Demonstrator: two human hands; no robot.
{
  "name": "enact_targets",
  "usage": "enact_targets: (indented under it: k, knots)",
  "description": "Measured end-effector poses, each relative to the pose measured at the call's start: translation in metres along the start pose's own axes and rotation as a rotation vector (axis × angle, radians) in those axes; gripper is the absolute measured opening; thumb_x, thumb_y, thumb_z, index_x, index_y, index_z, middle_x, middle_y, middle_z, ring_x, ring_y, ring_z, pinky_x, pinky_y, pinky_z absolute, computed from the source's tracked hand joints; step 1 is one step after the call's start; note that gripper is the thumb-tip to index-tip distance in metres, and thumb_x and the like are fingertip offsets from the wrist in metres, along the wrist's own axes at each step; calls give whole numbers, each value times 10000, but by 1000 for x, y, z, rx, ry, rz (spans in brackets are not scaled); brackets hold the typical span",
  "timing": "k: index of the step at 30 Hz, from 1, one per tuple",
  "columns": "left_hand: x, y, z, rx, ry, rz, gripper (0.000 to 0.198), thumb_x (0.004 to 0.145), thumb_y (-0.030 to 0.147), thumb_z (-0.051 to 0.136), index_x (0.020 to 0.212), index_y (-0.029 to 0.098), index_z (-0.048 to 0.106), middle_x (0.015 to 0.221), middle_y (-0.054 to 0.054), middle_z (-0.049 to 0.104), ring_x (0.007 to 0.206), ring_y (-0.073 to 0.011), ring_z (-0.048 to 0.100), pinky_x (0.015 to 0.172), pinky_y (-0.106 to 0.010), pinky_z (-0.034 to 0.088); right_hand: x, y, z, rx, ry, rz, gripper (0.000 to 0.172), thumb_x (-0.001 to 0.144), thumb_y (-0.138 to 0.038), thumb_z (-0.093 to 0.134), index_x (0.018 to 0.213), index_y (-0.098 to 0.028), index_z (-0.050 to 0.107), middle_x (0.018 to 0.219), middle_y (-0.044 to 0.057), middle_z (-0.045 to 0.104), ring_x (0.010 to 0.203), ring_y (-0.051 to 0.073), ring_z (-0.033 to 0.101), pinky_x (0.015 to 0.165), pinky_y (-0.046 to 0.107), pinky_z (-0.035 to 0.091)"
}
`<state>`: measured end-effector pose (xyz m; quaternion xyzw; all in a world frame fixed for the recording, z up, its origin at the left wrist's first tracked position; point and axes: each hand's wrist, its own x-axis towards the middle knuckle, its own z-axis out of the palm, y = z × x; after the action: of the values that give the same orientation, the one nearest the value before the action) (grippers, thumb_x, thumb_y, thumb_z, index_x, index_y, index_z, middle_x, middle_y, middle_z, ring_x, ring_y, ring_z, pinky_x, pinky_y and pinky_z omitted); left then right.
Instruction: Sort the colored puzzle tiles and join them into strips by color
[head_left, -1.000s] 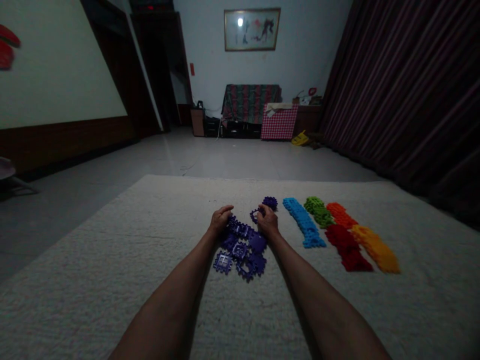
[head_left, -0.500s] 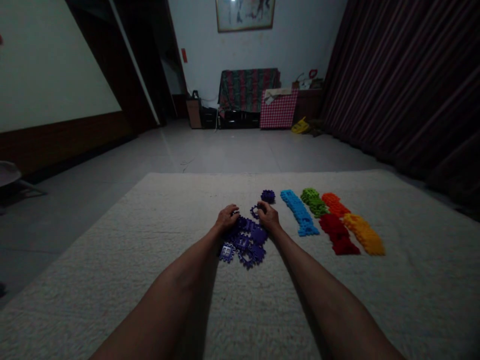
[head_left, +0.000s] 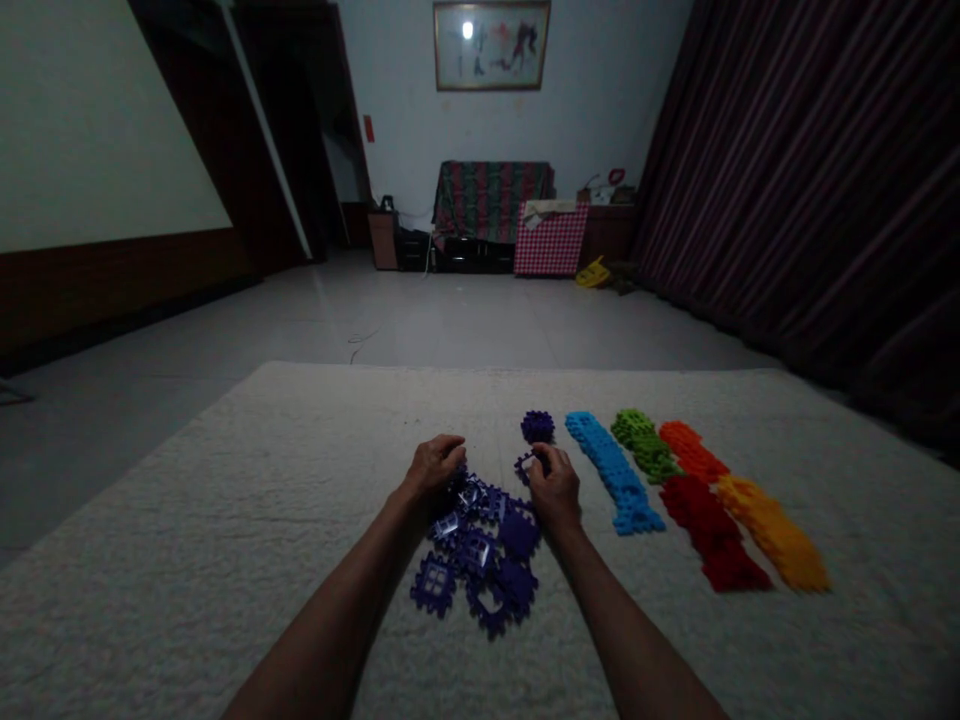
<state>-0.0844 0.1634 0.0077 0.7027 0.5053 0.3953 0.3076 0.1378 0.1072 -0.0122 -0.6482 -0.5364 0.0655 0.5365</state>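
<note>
Several purple interlocking building tiles [head_left: 476, 550], with toothed edges, lie in a loose pile on the pale mat. Some are solid, others have window-like openings. At the pile's far left edge is my left hand [head_left: 437, 462], fingers curled down against the tiles; whatever is under its fingertips is hidden. My right hand [head_left: 556, 487] pinches a purple open-frame tile [head_left: 523, 466] by its right side, beyond the pile's far right. Just past that tile sits a small stack of purple tiles [head_left: 538, 426].
Rows of tiles stand on the mat [head_left: 225, 520] to the right: blue [head_left: 611, 470], green [head_left: 645, 445], orange [head_left: 691, 452], dark red [head_left: 712, 535] and yellow [head_left: 772, 532]. Tiled floor, low furniture [head_left: 476, 255] and a dark curtain [head_left: 787, 170] lie beyond.
The view has tilted up, so everything sits lower in the picture. My left hand has shifted left from the pile's top. My right hand still holds the frame tile near the stack.
</note>
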Motion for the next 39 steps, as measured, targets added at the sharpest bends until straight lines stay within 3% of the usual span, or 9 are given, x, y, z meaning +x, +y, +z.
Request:
enact_targets:
  k: [3,9,13,20,25,31,39]
  knots:
    - [3,-4,4,8,75,28,309,796,312,559,1024,197,733,1017,-68,748,949,-211,688,896,-339,533,1,5,-11,-132,-4,-39,410,750,-301,517,1108,-142,638,1139,155,607,1077,269,572,952,427,474]
    - [-1,-7,6,5,102,37,316,790,303,535,1013,194,730,1025,-64,749,963,-216,687,915,-344,525,8,10,-32,-320,-229,-9,527,706,-440,641,1130,-126,641,1034,142,622,947,270,611,876,405,503]
    - [-1,-7,6,29,94,83,318,789,301,528,1015,194,724,1039,-61,744,982,-211,682,919,-335,521,5,4,-31,-413,-250,-60,515,664,-397,689,1119,-159,649,1049,137,628,1001,297,589,901,407,478]
    - [1,-10,8,61,110,120,287,785,283,526,979,218,727,1000,-49,748,941,-205,689,886,-325,530,6,1,-20,-435,-311,-89,419,642,-294,657,1047,-187,673,980,112,630,926,281,597,830,378,491]
    - [2,-10,8,69,102,122,288,784,284,520,977,224,726,997,-47,747,937,-203,689,874,-324,531,24,8,-14,-342,-193,-7,495,606,-261,632,1095,-190,639,988,108,620,930,276,599,838,385,497]
    - [2,-9,7,60,100,128,287,781,276,518,967,211,727,983,-53,747,914,-201,691,855,-318,533,36,7,-8,-246,73,-23,517,727,-347,598,1208,-170,535,1112,135,566,1047,286,555,927,427,462]
    - [2,-7,7,70,102,132,281,780,280,527,964,223,731,963,-46,749,893,-193,687,850,-311,533,30,12,-2,-257,77,-31,493,734,-347,617,1188,-171,536,1114,141,561,1056,292,540,943,435,448]
